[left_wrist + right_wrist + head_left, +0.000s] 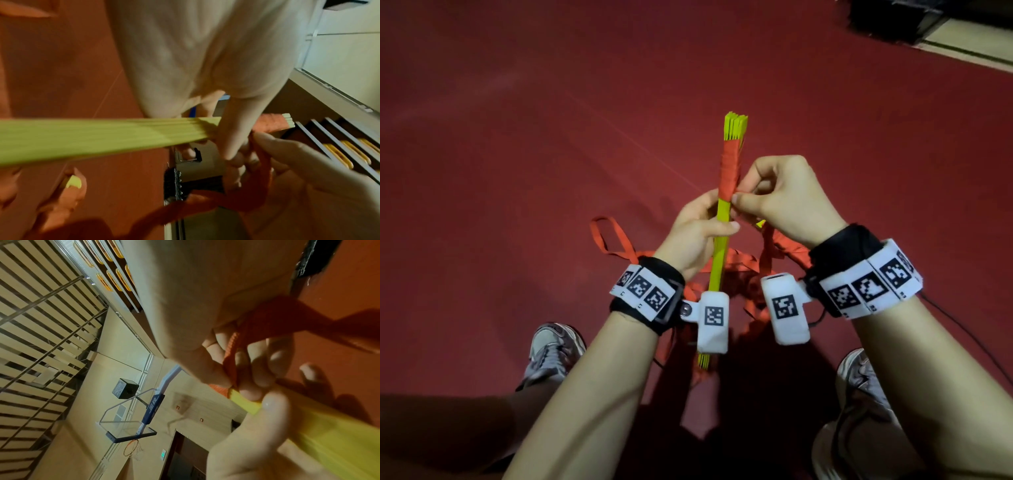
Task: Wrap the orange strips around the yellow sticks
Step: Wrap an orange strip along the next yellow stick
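A bundle of yellow sticks (719, 246) stands nearly upright in the middle of the head view, its upper part bound in orange strip wrapping (729, 168), with bare yellow tips above. My left hand (698, 229) grips the bare sticks just below the wrapping, thumb across the front. My right hand (774, 198) pinches the orange strip (232, 360) against the sticks at the wrapping's lower edge. The left wrist view shows the sticks (98, 138) running across and the strip (207, 203) trailing down from the fingers.
Loose loops of orange strip (613, 240) lie on the dark red floor (517, 137) below my hands. My two shoes (551, 349) stand on the floor near the lower edge. A cable (962, 332) hangs from the right wrist. A basketball hoop (131, 449) and bleachers show far off.
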